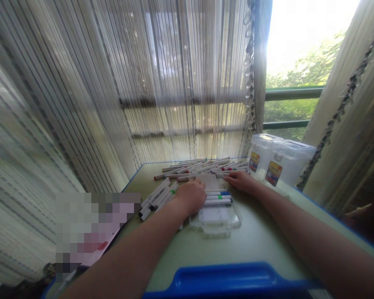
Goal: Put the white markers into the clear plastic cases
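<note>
A clear plastic case (pixel 236 220) lies flat and unfolded on the table in front of me. Several white markers (pixel 218 198) rest across it side by side, with blue, green and dark bands. My left hand (pixel 191 196) is over the case's left side, fingers curled at the markers' left ends; what they grip is hidden. To the right, my right hand (pixel 239 181) reaches past the case, its fingers stretched toward a loose heap of markers (pixel 202 166). Whether the fingertips touch a marker is too blurred to tell.
Another group of white markers (pixel 157 199) lies left of my left hand. Two clear plastic boxes (pixel 288 160) with labels stand at the back right. The pale table (pixel 252 245) has a blue edge and a blue front tray (pixel 224 276). Striped string curtains (pixel 187 83) hang behind it.
</note>
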The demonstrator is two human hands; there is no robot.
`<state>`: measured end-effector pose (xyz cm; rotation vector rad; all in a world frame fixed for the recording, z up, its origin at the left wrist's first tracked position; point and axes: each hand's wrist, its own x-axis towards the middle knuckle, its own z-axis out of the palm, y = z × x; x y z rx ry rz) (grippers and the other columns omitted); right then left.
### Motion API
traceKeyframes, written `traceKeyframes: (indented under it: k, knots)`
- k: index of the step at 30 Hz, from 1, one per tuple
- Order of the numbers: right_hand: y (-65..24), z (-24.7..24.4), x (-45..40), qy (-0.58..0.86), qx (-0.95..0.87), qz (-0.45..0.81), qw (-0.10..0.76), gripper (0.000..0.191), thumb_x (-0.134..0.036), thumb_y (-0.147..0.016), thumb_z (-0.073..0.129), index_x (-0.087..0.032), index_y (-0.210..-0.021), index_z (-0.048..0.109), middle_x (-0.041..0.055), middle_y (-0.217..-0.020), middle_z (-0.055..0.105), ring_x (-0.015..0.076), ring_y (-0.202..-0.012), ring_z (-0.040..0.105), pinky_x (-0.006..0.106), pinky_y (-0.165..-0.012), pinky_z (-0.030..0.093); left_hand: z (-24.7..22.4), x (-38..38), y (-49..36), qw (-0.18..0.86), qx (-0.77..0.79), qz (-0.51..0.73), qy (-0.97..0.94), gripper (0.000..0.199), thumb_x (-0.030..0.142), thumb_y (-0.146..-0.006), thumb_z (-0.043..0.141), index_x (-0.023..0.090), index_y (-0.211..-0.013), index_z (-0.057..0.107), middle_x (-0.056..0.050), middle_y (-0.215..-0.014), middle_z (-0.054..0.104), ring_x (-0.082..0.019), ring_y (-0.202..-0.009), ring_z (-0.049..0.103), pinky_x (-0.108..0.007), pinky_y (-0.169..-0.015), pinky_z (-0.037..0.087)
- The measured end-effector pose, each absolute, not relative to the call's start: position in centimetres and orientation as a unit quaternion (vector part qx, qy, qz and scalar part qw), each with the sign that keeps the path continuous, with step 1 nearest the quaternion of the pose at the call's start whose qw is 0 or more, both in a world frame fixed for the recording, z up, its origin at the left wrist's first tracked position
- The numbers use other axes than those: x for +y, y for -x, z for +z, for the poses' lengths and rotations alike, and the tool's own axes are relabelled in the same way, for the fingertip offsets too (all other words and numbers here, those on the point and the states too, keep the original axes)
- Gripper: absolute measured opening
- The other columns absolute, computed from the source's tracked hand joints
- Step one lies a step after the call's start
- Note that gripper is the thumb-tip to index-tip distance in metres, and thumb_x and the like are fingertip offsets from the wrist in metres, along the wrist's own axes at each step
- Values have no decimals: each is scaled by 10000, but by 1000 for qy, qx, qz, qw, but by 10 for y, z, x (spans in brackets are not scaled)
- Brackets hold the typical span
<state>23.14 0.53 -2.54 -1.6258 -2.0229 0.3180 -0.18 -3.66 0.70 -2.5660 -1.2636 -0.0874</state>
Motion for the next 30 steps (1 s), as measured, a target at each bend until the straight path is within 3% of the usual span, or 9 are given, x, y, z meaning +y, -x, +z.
traceKeyframes:
  k: [30]
  knots:
    - [-234,-30,9,601,-748,116,255,394,-480,-805,413,-186,-618,597,18,-604,588,160,-601,524,269,-554,337,6,-36,1,141,-426,-30,893,256,212,-876,400,100,-958,615,-151,-995,621,-252,-903,596,-370,-754,499]
